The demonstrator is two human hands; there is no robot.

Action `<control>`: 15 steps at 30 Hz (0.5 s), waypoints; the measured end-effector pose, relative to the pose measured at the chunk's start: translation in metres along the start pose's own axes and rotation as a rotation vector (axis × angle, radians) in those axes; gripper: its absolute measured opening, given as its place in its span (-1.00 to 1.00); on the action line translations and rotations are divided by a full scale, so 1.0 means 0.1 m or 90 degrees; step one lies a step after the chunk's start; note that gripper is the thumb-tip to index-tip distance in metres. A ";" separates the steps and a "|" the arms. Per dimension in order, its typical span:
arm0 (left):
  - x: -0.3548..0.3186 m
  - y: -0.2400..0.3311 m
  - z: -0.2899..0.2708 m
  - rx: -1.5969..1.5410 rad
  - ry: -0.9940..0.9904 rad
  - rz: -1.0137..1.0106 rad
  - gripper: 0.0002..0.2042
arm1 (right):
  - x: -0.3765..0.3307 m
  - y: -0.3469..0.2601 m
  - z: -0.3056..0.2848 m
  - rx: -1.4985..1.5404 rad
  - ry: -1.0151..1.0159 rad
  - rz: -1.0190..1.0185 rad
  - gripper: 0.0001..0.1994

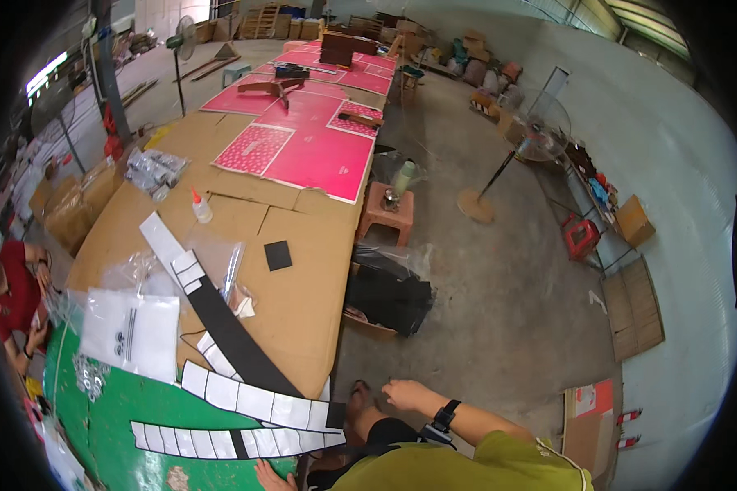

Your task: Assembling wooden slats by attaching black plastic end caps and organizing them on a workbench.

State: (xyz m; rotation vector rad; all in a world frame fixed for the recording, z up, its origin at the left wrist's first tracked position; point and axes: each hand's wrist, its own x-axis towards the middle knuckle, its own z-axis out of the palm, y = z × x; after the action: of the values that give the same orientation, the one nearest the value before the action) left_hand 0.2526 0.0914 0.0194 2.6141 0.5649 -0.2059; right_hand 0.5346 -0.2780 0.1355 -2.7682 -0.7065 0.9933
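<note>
My left hand (pixel 275 477) lies at the near edge of the green tabletop (pixel 98 425), its fingers stretched out and partly cut off by the lower rim. Just above it runs a strip of white rectangles with black edging (pixel 196 443). A second, similar strip (pixel 254 403) curves behind it, ending in a black square. Beyond these, a long black strip (pixel 236 335) slants across the cardboard, with white pieces at its far end. My right hand (pixel 403 394) hovers over the floor beside my knee, fingers loosely bent and slightly apart, with nothing visible in it.
On the cardboard stand a red-tipped squeeze bottle (pixel 201 206) and a black square (pixel 278 255). White sheets in plastic (pixel 131 334) lie left. Pink printed boards (pixel 319 151) cover the far end. A stool (pixel 387 211) and fan (pixel 532 143) stand right; a person in red (pixel 16 286) sits left.
</note>
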 end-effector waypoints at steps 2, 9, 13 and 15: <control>0.01 -0.05 0.03 0.021 0.032 0.011 -0.03 | -0.04 0.16 0.17 -0.001 -0.078 0.000 -0.62; 0.45 0.04 -0.17 0.028 0.033 -0.078 -0.25 | 0.01 1.46 0.48 0.234 -0.016 0.026 -0.56; 0.71 0.69 -0.34 -0.148 0.015 -0.152 -0.37 | -0.09 2.50 0.27 0.289 0.070 0.106 -0.58; 0.91 0.33 -0.23 0.210 -0.315 -0.338 -0.49 | -0.20 3.30 0.34 0.332 0.063 0.167 -0.56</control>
State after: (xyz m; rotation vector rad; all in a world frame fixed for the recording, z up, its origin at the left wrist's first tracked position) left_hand 0.3504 0.1075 0.0312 2.5013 1.0934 -1.1589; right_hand 0.6276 -0.5809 0.0344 -2.4522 -0.0484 0.9118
